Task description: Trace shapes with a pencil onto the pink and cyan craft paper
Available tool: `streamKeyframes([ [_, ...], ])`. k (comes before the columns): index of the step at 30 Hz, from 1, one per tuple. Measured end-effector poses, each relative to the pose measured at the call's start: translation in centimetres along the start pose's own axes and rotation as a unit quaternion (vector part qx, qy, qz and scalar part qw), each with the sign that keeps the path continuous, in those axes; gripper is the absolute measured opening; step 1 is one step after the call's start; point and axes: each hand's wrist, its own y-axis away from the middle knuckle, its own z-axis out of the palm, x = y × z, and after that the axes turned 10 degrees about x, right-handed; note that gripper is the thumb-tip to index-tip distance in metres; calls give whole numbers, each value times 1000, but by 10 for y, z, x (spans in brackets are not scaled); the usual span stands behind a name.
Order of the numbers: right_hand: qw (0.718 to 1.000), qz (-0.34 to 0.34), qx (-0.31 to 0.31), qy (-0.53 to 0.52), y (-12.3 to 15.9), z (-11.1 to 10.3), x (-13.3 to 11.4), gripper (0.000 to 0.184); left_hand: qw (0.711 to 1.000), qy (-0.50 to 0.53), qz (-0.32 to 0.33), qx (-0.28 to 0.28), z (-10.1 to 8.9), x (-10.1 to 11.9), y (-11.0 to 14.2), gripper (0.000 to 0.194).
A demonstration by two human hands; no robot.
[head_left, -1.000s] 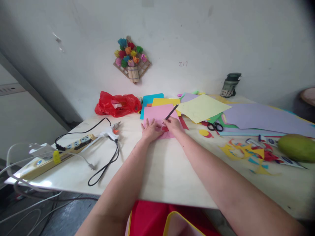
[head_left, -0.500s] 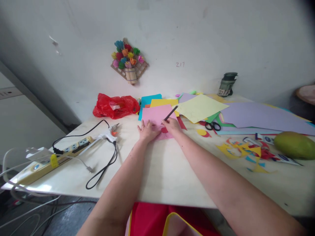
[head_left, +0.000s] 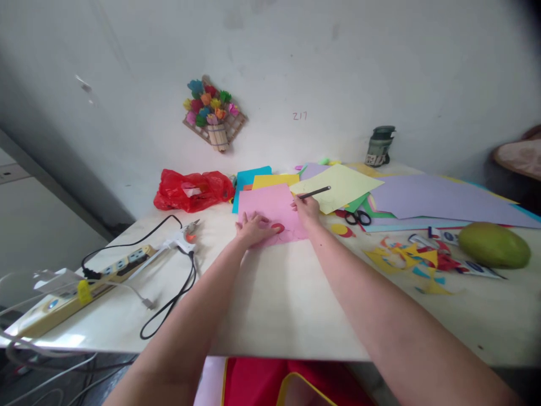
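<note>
A pink sheet of paper [head_left: 268, 203] lies on the table, with a small red paper circle [head_left: 278, 228] near its lower edge. Thin drawn lines show on the pink sheet to the right of the circle. My left hand [head_left: 255, 230] rests spread on the sheet, its thumb reaching to the circle. Held between the fingers of my right hand [head_left: 307, 212] is a dark pencil [head_left: 315, 193], tilted with its upper end toward the right. That hand is over the right part of the pink sheet; the pencil's tip is hidden by the fingers.
Black-handled scissors [head_left: 358, 218], coloured sheets [head_left: 431, 197], paper scraps [head_left: 406, 258], glue tubes [head_left: 477, 269] and a green mango [head_left: 493, 245] lie to the right. A red plastic bag [head_left: 192, 192], a glue gun [head_left: 182, 239] and a power strip [head_left: 84, 293] are on the left.
My right hand has moved right, away from the red circle, and the pencil now leans lower toward the right. My left hand stays on the pink sheet. The view has shifted slightly.
</note>
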Motion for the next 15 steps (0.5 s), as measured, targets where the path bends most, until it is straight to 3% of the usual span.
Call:
streamKeyframes([
  [6, 1000, 10, -1, -5, -9, -7, 4, 21, 1000, -21, 11, -14, 2, 16, -12, 54],
  [10, 999, 23, -3, -31, -13, -12, 3, 21, 999, 25, -2, -41, 2, 20, -11, 47],
  [12, 999, 34, -2, -40, -15, -16, 2, 21, 998, 53, -16, -22, 1, 18, -12, 46],
  [15, 998, 59, -13, -32, -19, -22, 3, 19, 992, 102, -43, 56, -4, 11, -17, 43],
])
